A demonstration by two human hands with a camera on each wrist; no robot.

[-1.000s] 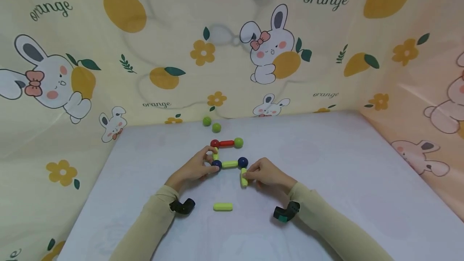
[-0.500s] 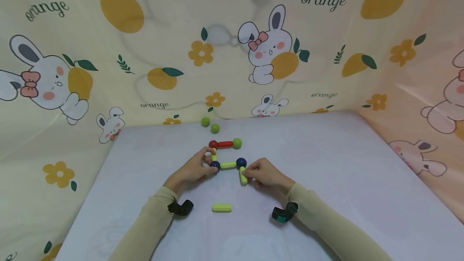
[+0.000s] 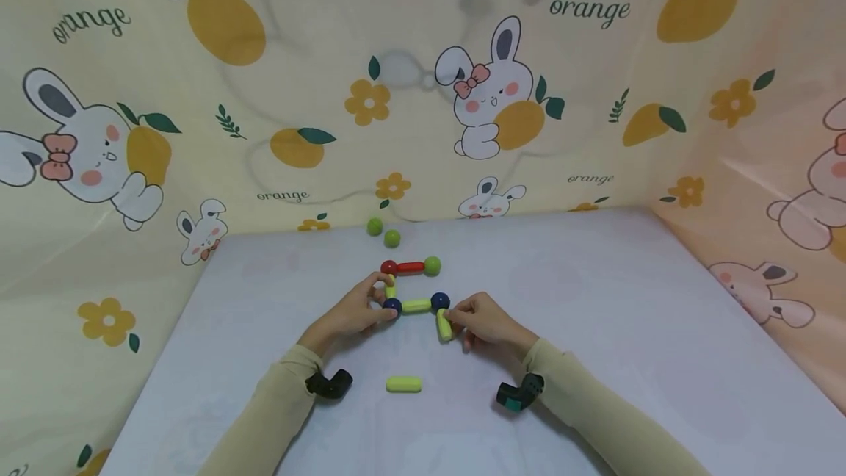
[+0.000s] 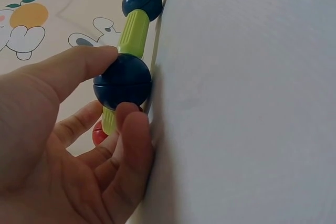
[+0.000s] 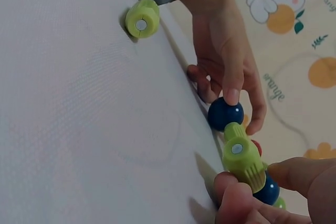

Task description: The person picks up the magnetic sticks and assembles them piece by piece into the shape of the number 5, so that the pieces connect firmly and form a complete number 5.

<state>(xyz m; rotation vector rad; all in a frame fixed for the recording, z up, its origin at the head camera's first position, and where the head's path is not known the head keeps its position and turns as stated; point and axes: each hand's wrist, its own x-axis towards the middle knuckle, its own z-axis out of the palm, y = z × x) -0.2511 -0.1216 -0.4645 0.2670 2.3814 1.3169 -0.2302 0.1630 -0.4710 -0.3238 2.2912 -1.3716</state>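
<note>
A person's left hand (image 3: 350,312) pinches a blue ball (image 3: 393,305) of a rod-and-ball chain lying mid-table (image 3: 595,329). The right hand (image 3: 485,322) grips a green rod (image 3: 443,324) touching a second blue ball (image 3: 440,301). A red rod (image 3: 410,267) sits behind them; a loose green rod (image 3: 404,384) lies nearer, two green balls (image 3: 383,232) farther back.

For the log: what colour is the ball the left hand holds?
Dark blue ball, clearest in the left wrist view.
</note>
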